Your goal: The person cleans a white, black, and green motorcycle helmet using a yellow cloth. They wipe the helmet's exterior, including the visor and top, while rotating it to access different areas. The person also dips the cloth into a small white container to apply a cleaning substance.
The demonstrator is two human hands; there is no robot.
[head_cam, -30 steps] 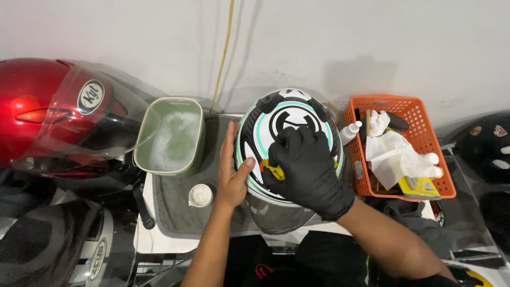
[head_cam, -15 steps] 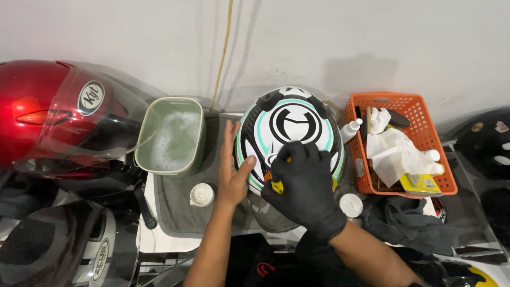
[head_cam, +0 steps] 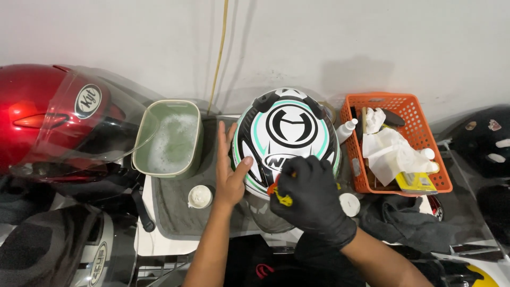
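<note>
Left hand (head_cam: 229, 175) flat — gloved right hand (head_cam: 311, 194) clenched

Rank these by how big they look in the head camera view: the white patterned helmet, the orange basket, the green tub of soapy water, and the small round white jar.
1. White patterned helmet
2. Orange basket and green tub: they look about alike, so no ranking between them
3. Small white jar

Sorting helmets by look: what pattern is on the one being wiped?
White helmet with black and teal stripes; head view.
</note>
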